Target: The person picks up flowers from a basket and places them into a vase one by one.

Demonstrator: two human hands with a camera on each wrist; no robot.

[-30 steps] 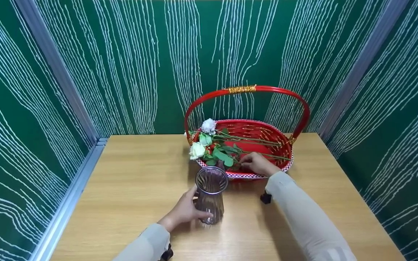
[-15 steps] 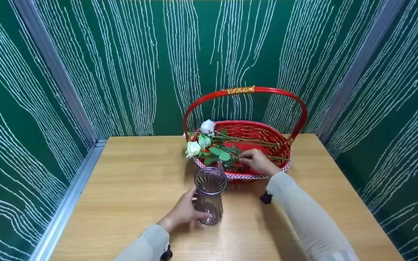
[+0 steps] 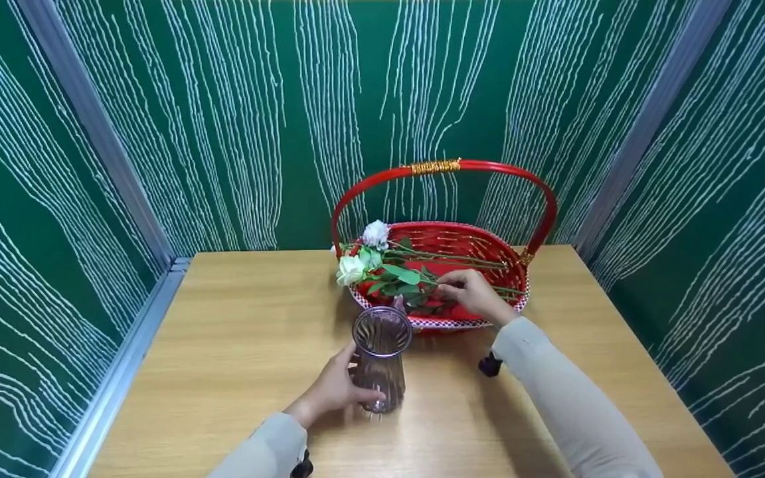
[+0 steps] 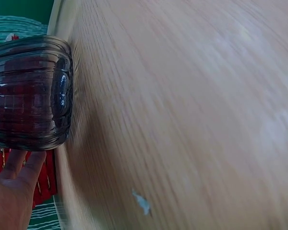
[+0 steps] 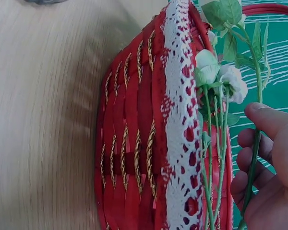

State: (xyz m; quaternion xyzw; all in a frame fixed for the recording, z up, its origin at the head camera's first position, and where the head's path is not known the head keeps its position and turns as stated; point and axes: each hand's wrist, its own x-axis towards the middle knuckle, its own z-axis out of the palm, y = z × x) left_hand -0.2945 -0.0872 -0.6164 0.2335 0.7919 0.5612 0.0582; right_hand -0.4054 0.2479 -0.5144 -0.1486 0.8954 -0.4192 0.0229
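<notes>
Your left hand point(image 3: 331, 390) is curled partway round the lower part of the glass vase point(image 3: 388, 368), thumb one side and fingers the other, prob so it won't tip, w/ the vase upright on the table point(image 3: 250, 318) just in front of the red basket point(image 3: 449, 324). White flowers point(image 3: 376, 234) lie in there heads left, stems right, which prob puts the stems within easy reach of your right hand point(image 3: 474, 297). That one's nearly closed, pinching a green stem point(image 5: 258, 72) over the basket, tho tbh idk for sure which bloom it's attached to.
</notes>
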